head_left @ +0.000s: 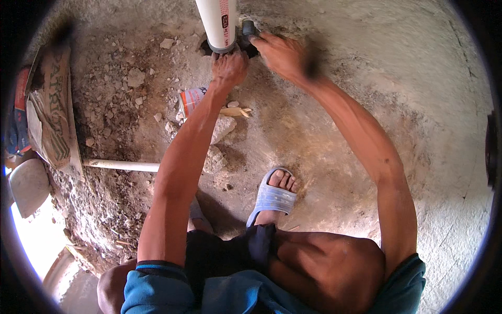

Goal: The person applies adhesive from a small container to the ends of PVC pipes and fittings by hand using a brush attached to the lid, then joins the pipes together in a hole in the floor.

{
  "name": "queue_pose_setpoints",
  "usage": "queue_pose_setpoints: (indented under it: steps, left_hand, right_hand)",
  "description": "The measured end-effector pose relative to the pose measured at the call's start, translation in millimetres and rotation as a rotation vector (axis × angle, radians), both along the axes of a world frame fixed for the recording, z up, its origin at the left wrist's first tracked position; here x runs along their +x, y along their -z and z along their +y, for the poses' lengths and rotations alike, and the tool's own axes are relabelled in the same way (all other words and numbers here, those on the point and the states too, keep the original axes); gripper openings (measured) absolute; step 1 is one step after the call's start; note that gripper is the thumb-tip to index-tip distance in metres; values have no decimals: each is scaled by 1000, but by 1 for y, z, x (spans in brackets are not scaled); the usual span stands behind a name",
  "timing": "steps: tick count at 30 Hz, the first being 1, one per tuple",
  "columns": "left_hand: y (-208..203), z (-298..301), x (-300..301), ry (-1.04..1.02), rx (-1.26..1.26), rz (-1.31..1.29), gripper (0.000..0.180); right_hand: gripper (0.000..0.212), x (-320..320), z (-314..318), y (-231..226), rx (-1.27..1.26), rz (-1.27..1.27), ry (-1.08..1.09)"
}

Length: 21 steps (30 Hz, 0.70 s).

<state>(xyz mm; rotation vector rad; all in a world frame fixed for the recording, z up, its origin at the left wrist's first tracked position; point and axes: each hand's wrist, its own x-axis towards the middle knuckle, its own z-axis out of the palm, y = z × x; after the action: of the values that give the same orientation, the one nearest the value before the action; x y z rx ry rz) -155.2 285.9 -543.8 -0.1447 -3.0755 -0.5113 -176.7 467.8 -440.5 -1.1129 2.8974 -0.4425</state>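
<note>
A white pipe [218,23] with red printing rises from a dark hole in the ground, a grey collar [222,49] around its lower end. My left hand [230,68] is closed at this lower end, its fingers curled against the collar and its fingertips hidden. Just right of the pipe stands a short dark grey pipe fitting [249,29]. My right hand [285,56] has its fingers closed on the fitting's right side, and some of them are out of sight. Below my left hand a white and orange tin can [192,100] lies on its side, partly behind my forearm.
Rubble and pale stones [136,77] cover the ground on the left. A thin white pipe [123,165] lies there near a brown printed sack [54,110]. Wood scraps [235,112] lie beside the can. A rough wall [444,104] is on the right. My sandalled foot [272,196] is below.
</note>
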Motion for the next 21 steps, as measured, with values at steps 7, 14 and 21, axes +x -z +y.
queue_pose_setpoints:
  steps: [7,14,21]
  left_hand:
    - [21,1,-8,37,-106,259,36]
    - [-18,-17,-13,284,-3,-372,21]
    - [-150,-118,34,1013,-520,-222,37]
  right_hand:
    - [33,-20,-19,16,282,179,-13]
    - [32,-26,-13,31,286,275,-93]
    - [31,-31,-33,33,247,300,-83]
